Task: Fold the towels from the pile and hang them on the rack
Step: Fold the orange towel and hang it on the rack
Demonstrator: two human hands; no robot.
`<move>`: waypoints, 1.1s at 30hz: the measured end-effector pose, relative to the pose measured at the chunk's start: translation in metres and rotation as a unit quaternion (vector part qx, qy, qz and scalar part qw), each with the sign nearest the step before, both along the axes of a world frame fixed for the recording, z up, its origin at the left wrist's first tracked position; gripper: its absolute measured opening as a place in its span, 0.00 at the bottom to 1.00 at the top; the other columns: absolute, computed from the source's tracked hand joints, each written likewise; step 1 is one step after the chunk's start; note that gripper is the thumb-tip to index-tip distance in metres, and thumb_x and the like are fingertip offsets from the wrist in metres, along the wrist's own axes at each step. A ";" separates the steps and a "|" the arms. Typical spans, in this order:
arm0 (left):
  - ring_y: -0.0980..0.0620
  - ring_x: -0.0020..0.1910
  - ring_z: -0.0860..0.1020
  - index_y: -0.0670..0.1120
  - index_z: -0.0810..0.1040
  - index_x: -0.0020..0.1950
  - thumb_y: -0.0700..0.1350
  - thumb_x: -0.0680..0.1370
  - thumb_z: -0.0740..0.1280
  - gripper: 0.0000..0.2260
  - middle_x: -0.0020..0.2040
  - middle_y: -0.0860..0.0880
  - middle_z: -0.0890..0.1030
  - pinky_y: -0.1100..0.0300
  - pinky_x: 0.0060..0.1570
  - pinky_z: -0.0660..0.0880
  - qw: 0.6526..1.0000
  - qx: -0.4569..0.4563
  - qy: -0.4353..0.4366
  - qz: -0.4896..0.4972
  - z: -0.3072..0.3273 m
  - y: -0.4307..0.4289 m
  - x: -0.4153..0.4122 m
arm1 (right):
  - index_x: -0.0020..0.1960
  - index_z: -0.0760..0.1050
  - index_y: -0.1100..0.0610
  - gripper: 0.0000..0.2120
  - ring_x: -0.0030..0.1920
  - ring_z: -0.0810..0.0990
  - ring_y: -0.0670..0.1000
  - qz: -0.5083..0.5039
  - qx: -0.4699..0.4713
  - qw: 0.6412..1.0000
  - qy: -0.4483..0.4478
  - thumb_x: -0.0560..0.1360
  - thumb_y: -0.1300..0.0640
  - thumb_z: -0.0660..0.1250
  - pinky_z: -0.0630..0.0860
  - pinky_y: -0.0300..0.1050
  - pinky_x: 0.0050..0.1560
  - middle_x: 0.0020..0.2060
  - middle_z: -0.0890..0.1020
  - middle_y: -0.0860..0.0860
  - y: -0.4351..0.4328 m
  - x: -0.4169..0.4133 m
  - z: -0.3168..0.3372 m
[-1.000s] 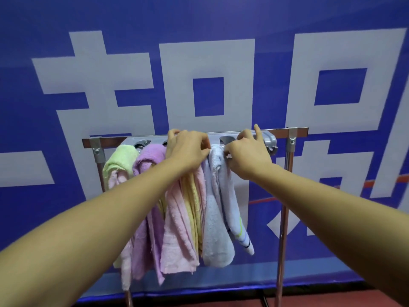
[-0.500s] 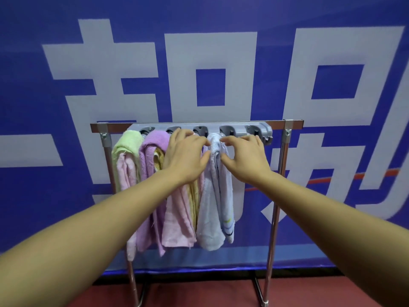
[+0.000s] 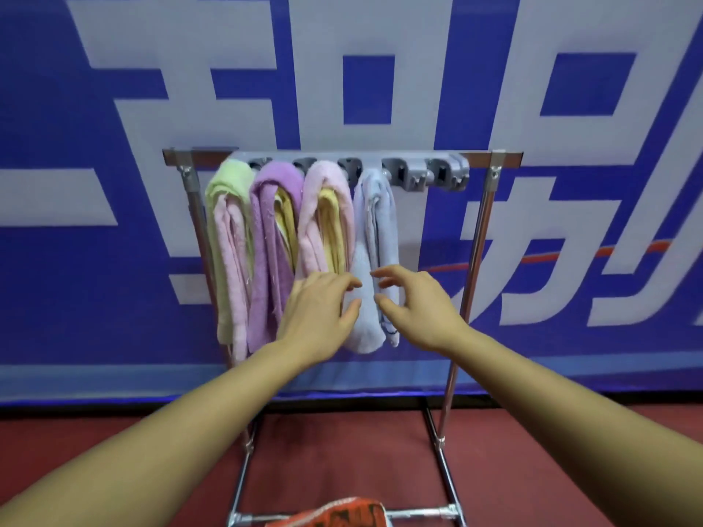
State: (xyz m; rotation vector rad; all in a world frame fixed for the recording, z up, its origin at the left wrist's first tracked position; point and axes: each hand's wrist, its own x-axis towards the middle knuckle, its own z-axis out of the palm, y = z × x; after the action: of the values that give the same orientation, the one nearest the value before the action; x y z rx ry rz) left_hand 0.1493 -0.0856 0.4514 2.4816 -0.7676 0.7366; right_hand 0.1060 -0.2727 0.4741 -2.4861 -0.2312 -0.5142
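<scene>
- Nearest you, an orange-red cloth (image 3: pixel 334 512) is lying by the rack's foot: soft, light; pinch its corners.
- Your left hand (image 3: pixel 317 311) and right hand (image 3: pixel 416 302) are hovering open, gripping nothing.
- Farther, the pale blue towel (image 3: pixel 371 260) is hanging limp on the rack (image 3: pixel 475 237).

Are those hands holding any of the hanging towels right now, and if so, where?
Nothing is held. The left hand and right hand are open with fingers spread, in front of the lower part of the pale blue towel, which hangs from the rack.
</scene>
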 end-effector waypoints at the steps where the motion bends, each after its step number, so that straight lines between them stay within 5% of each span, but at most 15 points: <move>1: 0.49 0.57 0.76 0.54 0.78 0.60 0.52 0.79 0.65 0.11 0.54 0.57 0.82 0.51 0.57 0.69 1.000 -0.003 0.021 -0.004 -0.016 0.004 -0.003 | 0.69 0.73 0.45 0.19 0.62 0.76 0.53 0.006 0.003 1.000 0.020 0.78 0.48 0.64 0.75 0.55 0.61 0.59 0.83 0.45 0.003 -0.004 -0.014; 7: 0.50 0.55 0.78 0.53 0.79 0.58 0.52 0.79 0.65 0.10 0.53 0.56 0.83 0.49 0.57 0.74 0.986 -0.028 0.160 0.018 -0.119 0.028 -0.027 | 0.67 0.74 0.46 0.22 0.61 0.79 0.53 0.028 0.021 0.991 0.131 0.74 0.43 0.64 0.74 0.54 0.63 0.58 0.83 0.47 0.020 -0.026 -0.119; 19: 0.51 0.49 0.82 0.53 0.80 0.52 0.50 0.73 0.65 0.09 0.45 0.56 0.84 0.52 0.54 0.78 0.905 -0.065 0.410 0.091 -0.315 0.064 -0.069 | 0.70 0.74 0.50 0.20 0.59 0.80 0.55 0.011 0.016 0.922 0.387 0.78 0.53 0.67 0.72 0.45 0.62 0.62 0.81 0.51 0.038 -0.049 -0.301; 26: 0.51 0.60 0.81 0.51 0.81 0.56 0.46 0.78 0.68 0.07 0.56 0.54 0.85 0.60 0.56 0.74 0.836 -0.053 0.517 0.177 -0.399 0.066 -0.077 | 0.75 0.66 0.45 0.28 0.69 0.73 0.60 0.082 -0.198 0.881 0.422 0.75 0.44 0.62 0.70 0.51 0.67 0.67 0.79 0.53 0.041 -0.069 -0.364; 33: 0.49 0.59 0.81 0.52 0.82 0.56 0.48 0.79 0.67 0.07 0.57 0.50 0.85 0.61 0.57 0.74 0.777 -0.064 0.588 0.213 -0.452 0.063 -0.081 | 0.78 0.62 0.45 0.29 0.70 0.71 0.61 0.084 -0.198 0.847 0.486 0.77 0.46 0.64 0.70 0.49 0.68 0.68 0.77 0.56 0.042 -0.063 -0.416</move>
State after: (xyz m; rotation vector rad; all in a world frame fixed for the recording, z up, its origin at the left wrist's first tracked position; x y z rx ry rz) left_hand 0.0681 -0.0229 -0.0006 2.3466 0.3167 -0.6694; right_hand 0.0435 -0.2310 0.0584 -2.7279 -0.1410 0.9693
